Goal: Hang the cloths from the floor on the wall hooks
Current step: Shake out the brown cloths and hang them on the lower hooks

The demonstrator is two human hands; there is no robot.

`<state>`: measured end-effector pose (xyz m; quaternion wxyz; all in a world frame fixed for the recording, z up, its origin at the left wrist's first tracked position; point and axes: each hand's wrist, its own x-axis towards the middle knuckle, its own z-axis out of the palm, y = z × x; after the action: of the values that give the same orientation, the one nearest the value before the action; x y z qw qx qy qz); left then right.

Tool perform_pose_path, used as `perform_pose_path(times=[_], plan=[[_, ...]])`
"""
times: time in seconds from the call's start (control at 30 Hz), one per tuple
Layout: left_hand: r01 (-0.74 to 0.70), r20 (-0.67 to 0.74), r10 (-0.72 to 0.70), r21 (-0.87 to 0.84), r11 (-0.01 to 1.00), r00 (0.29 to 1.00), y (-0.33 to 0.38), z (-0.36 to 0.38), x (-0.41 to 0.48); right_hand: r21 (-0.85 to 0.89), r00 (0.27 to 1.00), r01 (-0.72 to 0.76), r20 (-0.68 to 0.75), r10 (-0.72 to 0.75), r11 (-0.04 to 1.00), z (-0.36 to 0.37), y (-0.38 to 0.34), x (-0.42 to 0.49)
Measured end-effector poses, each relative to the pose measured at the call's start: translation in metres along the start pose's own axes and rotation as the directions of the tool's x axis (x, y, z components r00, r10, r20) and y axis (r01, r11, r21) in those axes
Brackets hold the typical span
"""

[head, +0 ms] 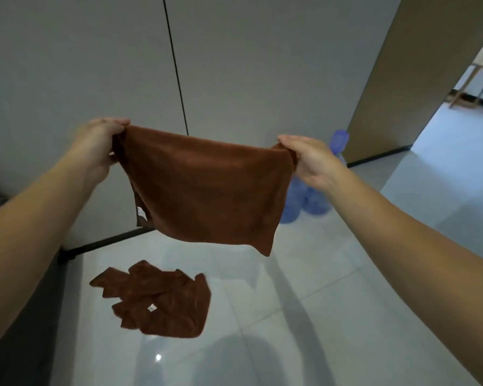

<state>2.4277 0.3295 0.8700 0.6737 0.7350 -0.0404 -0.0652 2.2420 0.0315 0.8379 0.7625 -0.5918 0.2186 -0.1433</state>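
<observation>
A brown cloth hangs stretched in the air in front of the grey wall. My left hand pinches its upper left corner and my right hand pinches its upper right corner. A small white tag shows at the cloth's lower left edge. Below it, a pile of several more brown cloths lies crumpled on the glossy tiled floor. No wall hooks are in view.
The grey wall has a thin black vertical seam and a black skirting strip. Blue water bottles stand on the floor at the right, partly behind the held cloth. A tan panel edges an opening to another room.
</observation>
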Motion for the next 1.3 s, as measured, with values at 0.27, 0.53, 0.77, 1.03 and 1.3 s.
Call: perform_pose_path(times=[0.27,0.53,0.77,1.03,1.3], plan=[[-0.157,0.286,0.149,0.003,0.988,0.946,0.164,0.056,-0.070,-0.049,0.983,-0.003,-0.184,-0.006,0.999,-0.045,-0.174,-0.150],[-0.222,0.528,0.266,-0.146,0.964,0.807,0.246,0.143,-0.165,0.165,0.906,0.107,-0.422,-0.028,0.980,-0.098,-0.224,-0.317],[-0.194,0.705,0.328,-0.266,0.944,0.629,0.286,0.231,-0.302,0.175,0.730,0.254,-0.680,-0.070,0.951,-0.144,-0.233,-0.484],[-0.109,0.861,0.350,-0.334,0.936,0.368,0.301,0.311,-0.507,0.111,0.531,0.358,-0.841,-0.105,0.927,-0.203,-0.218,-0.689],[-0.035,0.936,0.327,-0.326,0.945,0.129,0.291,0.368,-0.747,-0.106,0.128,0.389,-0.978,-0.168,0.915,-0.246,-0.198,-0.918]])
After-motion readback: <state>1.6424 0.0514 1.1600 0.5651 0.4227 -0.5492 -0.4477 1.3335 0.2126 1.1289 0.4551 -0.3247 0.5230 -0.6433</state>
